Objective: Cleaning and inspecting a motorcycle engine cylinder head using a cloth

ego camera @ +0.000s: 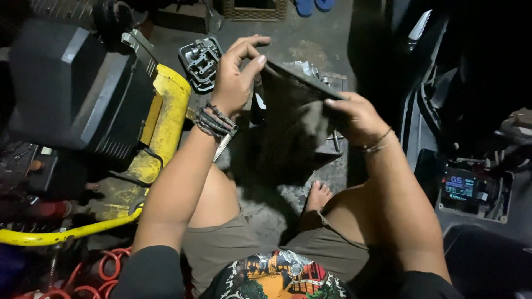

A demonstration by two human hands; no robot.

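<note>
Two hands hold one dark cloth (293,127) in the middle of the frame, stretched between them above the concrete floor (310,50). Our left hand (235,77) pinches the upper left corner of the cloth between thumb and bent fingers; the hand is mostly closed, with only the forefinger a little raised. Our right hand (357,116) is closed on the right edge, fingers folded over the fabric. The cloth hangs down in a loose point toward our bare foot (317,195), so we judge it soft, light and limp, with no stiffness of its own. It looks rough and not slippery, and probably not fragile. We think the corners and the top edge are the best places to grip, because the middle only sags. Behind the cloth, in the upper middle, lies a metal engine part (200,62), and a yellow machine frame (166,119) stands at the left. A small battery with a lit display (461,188) sits at the right.
</note>
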